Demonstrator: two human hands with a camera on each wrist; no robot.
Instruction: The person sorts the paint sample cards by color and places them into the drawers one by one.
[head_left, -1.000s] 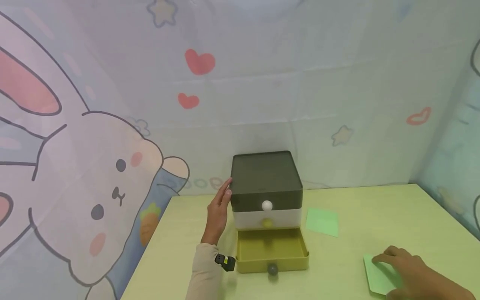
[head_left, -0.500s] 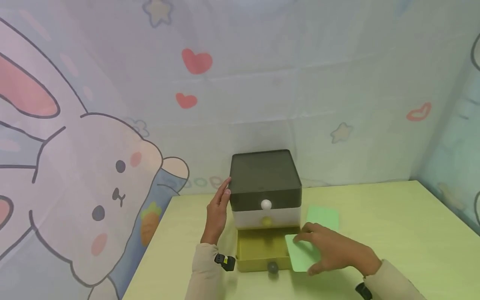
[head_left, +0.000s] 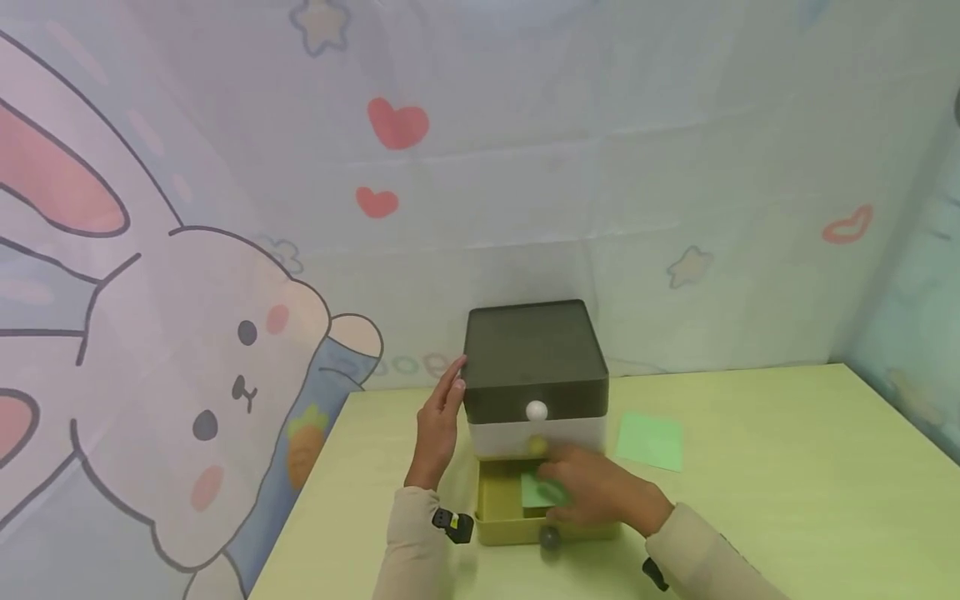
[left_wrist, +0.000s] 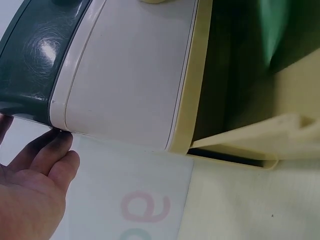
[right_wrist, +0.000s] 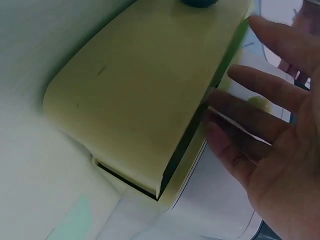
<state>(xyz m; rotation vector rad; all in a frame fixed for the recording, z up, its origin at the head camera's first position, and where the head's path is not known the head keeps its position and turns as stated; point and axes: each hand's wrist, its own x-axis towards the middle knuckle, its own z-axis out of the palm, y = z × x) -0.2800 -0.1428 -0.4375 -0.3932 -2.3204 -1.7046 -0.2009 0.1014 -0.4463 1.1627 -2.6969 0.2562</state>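
A small drawer unit [head_left: 536, 358] has a dark green top tier, a white middle tier and a yellow bottom drawer [head_left: 498, 529], which is pulled out. My left hand [head_left: 437, 429] rests its fairly straight fingers against the unit's left side; in the left wrist view the fingertips touch near the green-white seam. Over the open drawer, my right hand [head_left: 600, 487] holds a thin green square card [head_left: 536, 492] between thumb and fingers. The card slants down inside the drawer, as the left wrist view shows. Fingers hide part of it, and the hand is blurred.
A second light-green square sheet [head_left: 651, 442] lies on the pale yellow table [head_left: 780, 492], right of the drawer unit. Behind the table hangs a cloth backdrop [head_left: 495, 208] with a rabbit, hearts and stars. A grey round knob [head_left: 550, 537] sticks out from the drawer front.
My right hand has picked the green card up from the table at the right and carried it left into the open drawer. My left hand has stayed against the unit.
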